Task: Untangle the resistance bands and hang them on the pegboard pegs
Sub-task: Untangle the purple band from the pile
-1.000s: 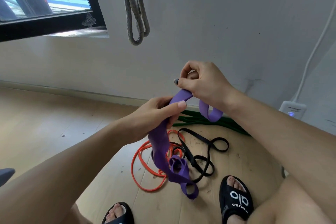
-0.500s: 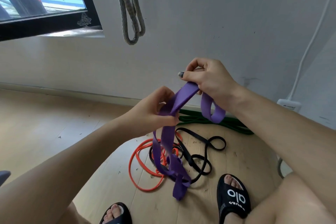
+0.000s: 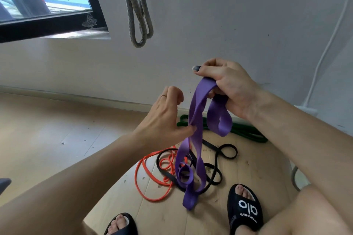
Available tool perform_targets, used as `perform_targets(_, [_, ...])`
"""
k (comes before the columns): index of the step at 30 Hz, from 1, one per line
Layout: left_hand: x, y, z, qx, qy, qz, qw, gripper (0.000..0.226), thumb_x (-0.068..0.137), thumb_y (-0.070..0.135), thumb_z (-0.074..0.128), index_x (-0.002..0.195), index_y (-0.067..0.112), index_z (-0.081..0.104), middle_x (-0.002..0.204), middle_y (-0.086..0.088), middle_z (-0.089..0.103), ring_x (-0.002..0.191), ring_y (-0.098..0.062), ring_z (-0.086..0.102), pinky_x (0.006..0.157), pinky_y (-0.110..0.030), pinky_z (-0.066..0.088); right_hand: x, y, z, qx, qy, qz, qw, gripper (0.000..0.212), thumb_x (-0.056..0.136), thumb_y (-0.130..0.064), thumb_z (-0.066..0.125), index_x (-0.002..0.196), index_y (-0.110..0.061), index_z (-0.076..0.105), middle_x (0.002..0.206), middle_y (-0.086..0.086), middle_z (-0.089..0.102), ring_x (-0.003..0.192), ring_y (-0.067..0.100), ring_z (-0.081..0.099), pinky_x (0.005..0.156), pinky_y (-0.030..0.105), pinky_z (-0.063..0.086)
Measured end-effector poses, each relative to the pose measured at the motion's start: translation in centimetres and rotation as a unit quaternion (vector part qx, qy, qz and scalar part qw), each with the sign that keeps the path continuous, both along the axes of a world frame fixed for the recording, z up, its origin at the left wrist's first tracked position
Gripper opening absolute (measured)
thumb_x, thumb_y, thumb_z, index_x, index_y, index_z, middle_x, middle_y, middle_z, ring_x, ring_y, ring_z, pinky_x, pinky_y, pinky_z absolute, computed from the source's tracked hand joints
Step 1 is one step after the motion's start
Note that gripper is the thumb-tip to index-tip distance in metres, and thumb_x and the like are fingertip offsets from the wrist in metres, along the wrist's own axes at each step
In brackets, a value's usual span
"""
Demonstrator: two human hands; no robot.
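My right hand (image 3: 228, 86) grips the top of a wide purple band (image 3: 196, 120), which hangs down in twisted loops to the floor. My left hand (image 3: 165, 118) pinches the band's left strand lower down with thumb and fingers. Beneath it on the wooden floor lie an orange band (image 3: 147, 181), a thin black band (image 3: 221, 156) tangled with the purple one's lower loops, and a green band (image 3: 246, 131) by the wall. No pegboard or pegs show in the head view.
A grey rope loop (image 3: 139, 15) hangs on the white wall (image 3: 229, 15) above. A black-framed window (image 3: 49, 25) is at upper left. A white cable (image 3: 328, 44) runs down the wall at right. My feet in black slippers (image 3: 246, 210) stand near the bands.
My right hand has lifted the purple band's top higher. My left hand has slid down the strand to a lower pinch, and the hanging loops have stretched out longer.
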State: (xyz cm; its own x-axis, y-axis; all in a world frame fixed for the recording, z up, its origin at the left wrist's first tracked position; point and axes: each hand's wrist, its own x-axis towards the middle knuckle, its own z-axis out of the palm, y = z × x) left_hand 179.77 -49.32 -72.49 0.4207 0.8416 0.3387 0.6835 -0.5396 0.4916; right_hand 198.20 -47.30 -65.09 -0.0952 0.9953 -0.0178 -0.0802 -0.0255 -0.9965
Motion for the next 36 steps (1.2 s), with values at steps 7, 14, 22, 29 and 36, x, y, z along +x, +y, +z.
perform_targets(7, [1.9,-0.9,0.7,0.064,-0.025,-0.011,0.998,0.028,0.087,0.04,0.07,0.093,0.019,0.052,0.076,0.011,0.057,0.066,-0.011,0.053,0.058,-0.03,0.049,-0.3,-0.2,0.4,-0.012,0.041,-0.031,0.999,0.015,0.092,-0.013,0.073,0.083,-0.013,0.061,0.06,-0.003,0.053,0.042,0.01,0.043,0.046,0.023,0.041])
perform_targets(14, [1.4,-0.2,0.9,0.032,-0.018,0.037,0.999,0.017,0.092,0.02,0.053,0.082,0.025,0.041,0.087,0.01,0.044,0.075,-0.011,0.045,0.061,-0.026,0.036,-0.1,-0.2,0.8,-0.005,0.042,-0.042,0.998,0.011,0.094,-0.011,0.069,0.086,-0.013,0.062,0.056,-0.009,0.058,0.044,0.008,0.045,0.043,0.021,0.038])
perform_targets(22, [0.4,-0.1,2.1,0.04,-0.005,0.025,0.999,0.009,0.085,0.022,0.048,0.077,0.024,0.048,0.068,0.006,0.058,0.061,-0.018,0.054,0.056,-0.04,0.048,-0.2,-0.1,0.9,-0.017,0.064,-0.063,0.996,0.01,0.094,-0.008,0.068,0.086,-0.011,0.063,0.052,-0.014,0.06,0.04,0.008,0.042,0.04,0.019,0.036])
perform_targets(29, [-0.6,0.1,2.8,-0.15,-0.078,-0.063,0.984,0.023,0.087,0.027,0.067,0.074,0.022,0.049,0.085,0.014,0.052,0.093,-0.013,0.051,0.082,-0.035,0.047,-0.3,0.0,0.9,-0.031,0.068,-0.066,0.995,0.014,0.092,-0.012,0.071,0.08,-0.014,0.063,0.05,-0.004,0.048,0.04,0.011,0.037,0.041,0.02,0.034])
perform_targets(36, [-0.6,-0.5,2.5,-0.267,-0.207,-0.071,0.938,0.027,0.104,0.024,0.055,0.101,-0.002,0.063,0.099,-0.02,0.067,0.095,-0.03,0.067,0.096,-0.045,0.055,-0.7,0.0,0.9,-0.048,0.097,-0.046,0.993,0.024,0.091,-0.014,0.071,0.072,-0.018,0.057,0.046,-0.004,0.04,0.035,0.01,0.034,0.042,0.022,0.031])
